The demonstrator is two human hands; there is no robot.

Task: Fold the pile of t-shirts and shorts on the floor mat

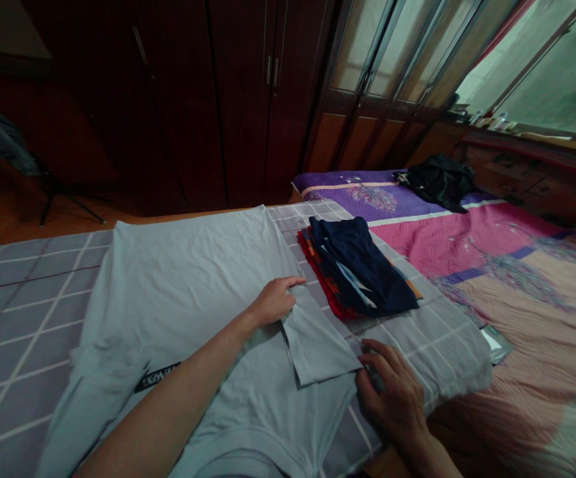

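Note:
A pale grey T-shirt (192,265) is spread over the checked bed cover, its neckline toward me and a dark printed label strip partly under my left forearm. My left hand (278,300) reaches across the shirt, fingers closed on the fabric by the sleeve's inner end. At the sleeve's outer corner, my right hand (392,388) pinches the hem between thumb and fingers. The sleeve lies flat between both hands. Just beyond them sits a stack of folded clothes (367,265), dark navy on top with red and orange edges below.
The grey checked bed cover (13,318) extends left of the shirt. To the right is a purple, pink and peach bedspread (467,259) with a black garment (437,182) and a small flat packet (497,344). Dark wardrobes (248,119) stand behind; a tripod stand (53,192) is at left.

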